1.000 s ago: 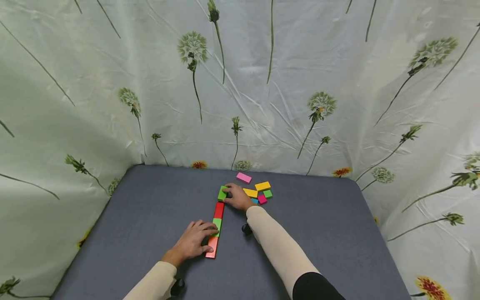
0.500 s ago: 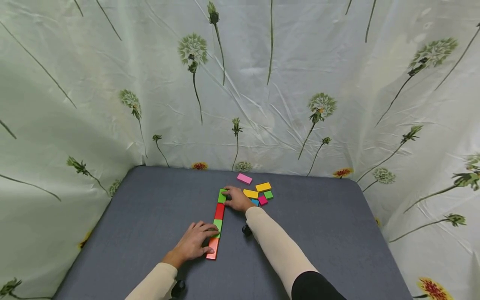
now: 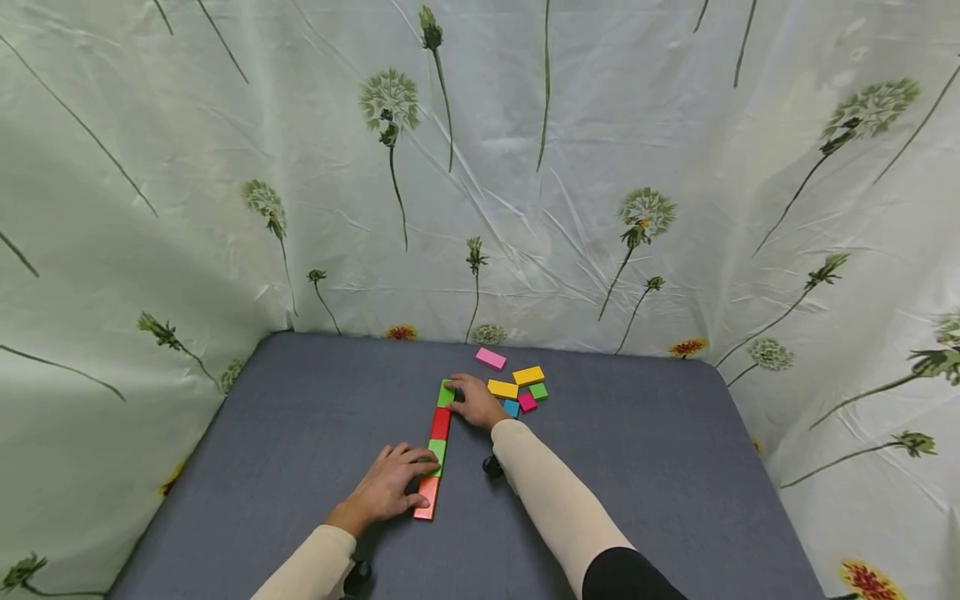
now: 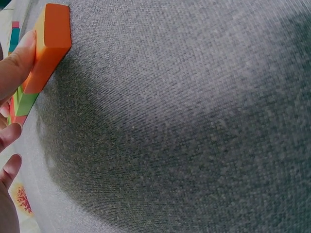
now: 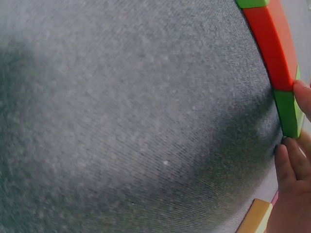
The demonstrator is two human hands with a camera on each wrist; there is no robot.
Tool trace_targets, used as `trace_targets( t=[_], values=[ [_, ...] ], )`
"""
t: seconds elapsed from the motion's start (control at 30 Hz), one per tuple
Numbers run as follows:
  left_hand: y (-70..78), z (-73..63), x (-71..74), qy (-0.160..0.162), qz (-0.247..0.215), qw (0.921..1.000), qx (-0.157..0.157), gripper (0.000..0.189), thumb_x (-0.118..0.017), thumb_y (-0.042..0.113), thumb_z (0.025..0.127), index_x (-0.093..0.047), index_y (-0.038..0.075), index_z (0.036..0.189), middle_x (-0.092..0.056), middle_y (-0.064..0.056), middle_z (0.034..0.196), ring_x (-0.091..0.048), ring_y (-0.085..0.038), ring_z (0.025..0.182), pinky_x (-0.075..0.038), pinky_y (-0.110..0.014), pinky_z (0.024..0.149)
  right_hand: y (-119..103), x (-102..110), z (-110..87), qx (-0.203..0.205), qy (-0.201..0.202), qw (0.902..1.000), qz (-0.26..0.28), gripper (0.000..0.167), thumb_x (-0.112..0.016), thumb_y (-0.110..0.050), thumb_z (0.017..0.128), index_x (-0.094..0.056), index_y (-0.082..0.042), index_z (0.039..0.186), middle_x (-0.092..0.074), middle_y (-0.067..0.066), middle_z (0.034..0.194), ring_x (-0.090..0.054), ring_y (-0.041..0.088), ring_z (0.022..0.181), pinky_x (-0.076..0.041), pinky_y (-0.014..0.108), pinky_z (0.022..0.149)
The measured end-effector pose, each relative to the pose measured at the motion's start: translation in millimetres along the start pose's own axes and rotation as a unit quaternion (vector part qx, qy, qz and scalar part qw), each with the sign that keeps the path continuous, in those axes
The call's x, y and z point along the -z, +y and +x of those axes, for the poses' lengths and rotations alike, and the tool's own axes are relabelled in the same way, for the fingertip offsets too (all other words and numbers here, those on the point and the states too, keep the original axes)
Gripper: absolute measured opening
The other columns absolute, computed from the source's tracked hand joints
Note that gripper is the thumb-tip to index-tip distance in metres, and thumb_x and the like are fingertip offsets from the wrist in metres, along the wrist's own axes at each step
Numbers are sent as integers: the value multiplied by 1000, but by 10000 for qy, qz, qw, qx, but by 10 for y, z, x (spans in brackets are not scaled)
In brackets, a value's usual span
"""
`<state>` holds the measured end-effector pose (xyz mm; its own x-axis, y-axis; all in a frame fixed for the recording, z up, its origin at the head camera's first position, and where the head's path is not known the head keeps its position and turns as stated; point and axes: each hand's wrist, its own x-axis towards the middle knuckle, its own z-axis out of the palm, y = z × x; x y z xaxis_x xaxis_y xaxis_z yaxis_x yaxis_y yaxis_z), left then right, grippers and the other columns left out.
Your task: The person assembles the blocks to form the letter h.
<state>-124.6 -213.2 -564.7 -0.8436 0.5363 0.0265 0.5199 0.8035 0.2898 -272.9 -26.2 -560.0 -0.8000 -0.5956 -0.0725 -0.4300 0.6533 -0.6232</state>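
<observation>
A straight row of toy blocks runs away from me: an orange-pink block (image 3: 430,489), a green block (image 3: 437,448), a red block (image 3: 441,423) and a far green block (image 3: 446,394). Their ends meet. My left hand (image 3: 386,483) rests at the near end, thumb on the orange-pink block, fingers reaching over the nearer green one. In the left wrist view the thumb lies along the side of the orange block (image 4: 57,29). At the far end my right hand (image 3: 476,400) pinches the far green block (image 5: 288,112), thumb by its joint with the red block (image 5: 274,46).
Right of the far end lie loose blocks: a pink block (image 3: 491,358), two yellow blocks (image 3: 528,375), a small green block (image 3: 538,391), a magenta block (image 3: 527,402) and a blue block (image 3: 512,408). A flowered curtain (image 3: 525,208) hangs behind the grey table (image 3: 637,467).
My right hand has drawn the far green block toward me, closing the gap to the red block. The left hand has stayed in place on the near blocks.
</observation>
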Motion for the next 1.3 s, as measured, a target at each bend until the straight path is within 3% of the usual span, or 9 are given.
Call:
trace_targets(
  t=[0.47,0.63,0.87,1.03,1.3],
  values=[
    [18,29,2,66,-53,9999,-68,50,-80,39,73,-70,15,116,-61,3,118,-50,-18,102,-37,-39,81,38,20,-33,-48,144,9997,198,43,-66,-16,92,-57,-4,132,-49,13,141,-42,29,133,-29,47,109],
    [40,39,-25,154,-144,9997,-107,51,-79,40,73,-70,15,116,-60,3,119,-50,-18,102,-37,-39,81,119,73,-89,88,449,9982,399,45,-68,-15,90,-57,-6,132,-51,13,138,-46,29,130,-33,46,107],
    [30,30,-29,234,-131,9996,-97,52,-79,40,73,-70,14,117,-61,3,119,-50,-18,103,-37,-39,81,277,258,-304,299,872,9956,-176,42,-71,-11,86,-62,-6,127,-52,16,133,-45,35,126,-31,53,104],
    [27,13,-15,226,-128,9996,-112,53,-80,40,72,-70,14,117,-61,3,118,-50,-17,102,-37,-38,81,427,348,-440,96,714,9949,-711,42,-70,-11,88,-60,-8,129,-50,14,137,-44,34,128,-32,53,103],
    [4,-13,-28,162,-81,9998,-100,51,-79,40,73,-70,15,117,-60,3,119,-50,-17,102,-37,-40,83,509,419,-419,-315,-56,9940,-1043,43,-67,-15,91,-58,-5,131,-47,12,141,-43,32,130,-30,48,107]
  ],
)
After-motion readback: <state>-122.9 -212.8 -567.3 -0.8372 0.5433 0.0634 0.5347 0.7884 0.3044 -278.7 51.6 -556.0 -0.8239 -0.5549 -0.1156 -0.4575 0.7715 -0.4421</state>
